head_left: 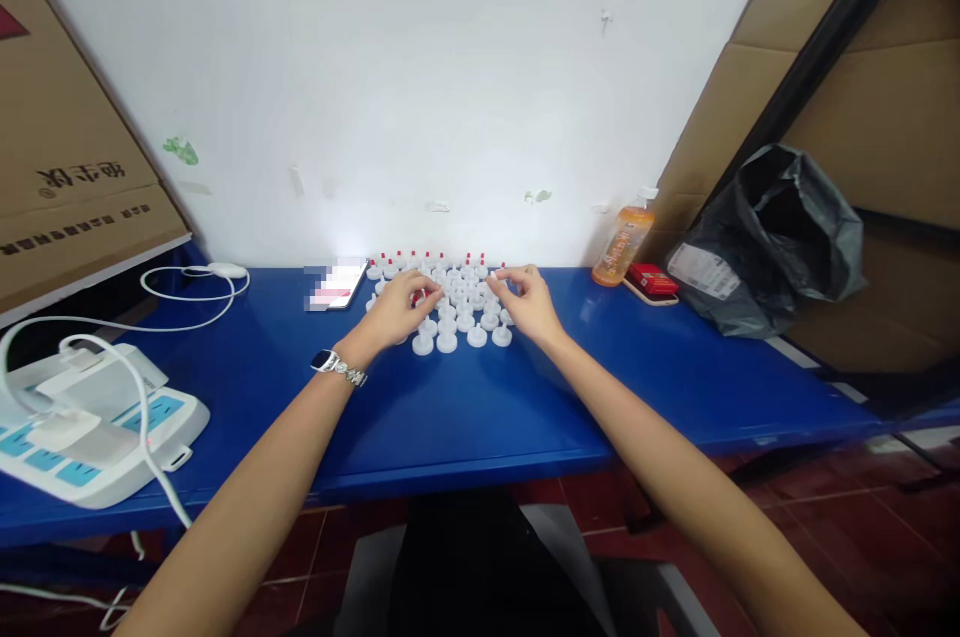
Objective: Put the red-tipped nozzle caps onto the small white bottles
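Note:
Many white nozzle caps (pixel 447 342) stand in a cluster on the blue table, round at the base with a thin spout pointing up. Those in the back rows carry small red tips (pixel 413 254). My left hand (pixel 401 307) is at the left side of the cluster, thumb and fingers closed, with a small red tip (pixel 415 299) showing between them. At the right side, my right hand (pixel 531 305) has its thumb and forefinger bent close together over the caps. What is between those fingers is too small to make out.
A phone (pixel 349 284) lies left of the caps. Farther left are a power strip (pixel 191 422) and white cables. To the right stand an orange drink bottle (pixel 624 242), a red packet (pixel 652 279) and a grey plastic bag (pixel 750 287). Cardboard (pixel 75 117) leans at the left.

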Tool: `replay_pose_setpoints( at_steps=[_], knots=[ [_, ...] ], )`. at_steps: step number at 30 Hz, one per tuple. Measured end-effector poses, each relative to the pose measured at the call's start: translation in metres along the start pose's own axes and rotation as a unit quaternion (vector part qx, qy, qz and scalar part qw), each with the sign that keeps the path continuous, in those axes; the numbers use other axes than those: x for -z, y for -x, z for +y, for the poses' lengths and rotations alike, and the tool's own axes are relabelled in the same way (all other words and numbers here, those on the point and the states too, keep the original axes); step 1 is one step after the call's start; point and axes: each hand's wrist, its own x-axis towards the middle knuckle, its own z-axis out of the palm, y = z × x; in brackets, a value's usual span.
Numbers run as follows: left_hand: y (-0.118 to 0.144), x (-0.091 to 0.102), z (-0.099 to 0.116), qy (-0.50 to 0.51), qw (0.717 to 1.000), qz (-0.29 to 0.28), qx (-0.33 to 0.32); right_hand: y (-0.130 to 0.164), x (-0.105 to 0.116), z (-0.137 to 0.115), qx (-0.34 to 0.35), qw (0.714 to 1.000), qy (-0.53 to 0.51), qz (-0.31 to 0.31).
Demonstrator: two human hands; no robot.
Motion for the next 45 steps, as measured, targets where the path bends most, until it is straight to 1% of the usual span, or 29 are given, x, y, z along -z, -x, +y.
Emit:
replay_pose_setpoints(
  at_steps=[3, 6, 9, 13, 16, 18, 20, 22, 25, 28, 30, 32, 34, 36, 38, 39, 42, 45],
  knots=[
    [0.003, -0.016, 0.012, 0.005, 0.998, -0.04, -0.051, 0.001, 0.0, 0.002, 0.008, 0.999, 0.013, -0.037],
    [0.004, -0.031, 0.021, -0.027, 0.994, -0.057, -0.087, 0.002, -0.002, 0.0, 0.012, 0.998, 0.006, -0.068],
    [0.003, -0.036, 0.024, -0.05, 0.991, -0.072, -0.102, 0.003, -0.004, -0.001, 0.005, 0.997, 0.004, -0.081],
    [0.002, -0.031, 0.019, -0.046, 0.991, -0.079, -0.102, 0.005, -0.007, -0.001, 0.008, 0.995, 0.021, -0.099],
    [0.002, -0.024, 0.012, -0.034, 0.991, -0.098, -0.083, 0.006, -0.008, -0.003, 0.031, 0.989, 0.067, -0.13],
    [0.002, -0.02, 0.01, -0.034, 0.991, -0.105, -0.071, 0.008, -0.008, -0.005, 0.059, 0.979, 0.113, -0.158],
    [0.002, -0.017, 0.01, -0.043, 0.992, -0.099, -0.061, 0.009, -0.006, -0.008, 0.082, 0.966, 0.158, -0.187],
    [0.002, -0.015, 0.012, -0.053, 0.993, -0.094, -0.049, 0.011, -0.004, -0.01, 0.09, 0.956, 0.187, -0.208],
    [0.002, -0.015, 0.015, -0.063, 0.993, -0.095, -0.032, 0.013, -0.003, -0.012, 0.088, 0.946, 0.218, -0.221],
    [0.002, -0.016, 0.016, -0.076, 0.993, -0.092, -0.026, 0.014, -0.005, -0.013, 0.085, 0.944, 0.236, -0.214],
    [0.002, -0.016, 0.016, -0.087, 0.992, -0.085, -0.038, 0.013, -0.005, -0.011, 0.077, 0.955, 0.218, -0.187],
    [0.003, -0.018, 0.017, -0.088, 0.992, -0.071, -0.054, 0.007, -0.002, -0.006, 0.058, 0.973, 0.177, -0.139],
    [0.004, -0.02, 0.019, -0.076, 0.994, -0.052, -0.061, -0.001, 0.004, 0.004, 0.013, 0.989, 0.124, -0.084],
    [0.004, -0.023, 0.023, -0.06, 0.996, -0.039, -0.061, -0.013, 0.01, 0.022, -0.054, 0.994, 0.08, -0.041],
    [0.0, -0.027, 0.028, -0.048, 0.996, -0.039, -0.063, -0.026, 0.013, 0.042, -0.114, 0.99, 0.072, -0.026],
    [-0.003, -0.029, 0.03, -0.044, 0.996, -0.041, -0.065, -0.032, 0.013, 0.052, -0.132, 0.988, 0.081, -0.028],
    [-0.017, -0.033, 0.037, -0.045, 0.995, -0.049, -0.073, -0.051, 0.004, 0.076, -0.156, 0.978, 0.133, -0.034],
    [-0.033, -0.034, 0.039, -0.049, 0.995, -0.05, -0.077, -0.068, -0.009, 0.087, -0.159, 0.97, 0.182, -0.027]
  ],
)
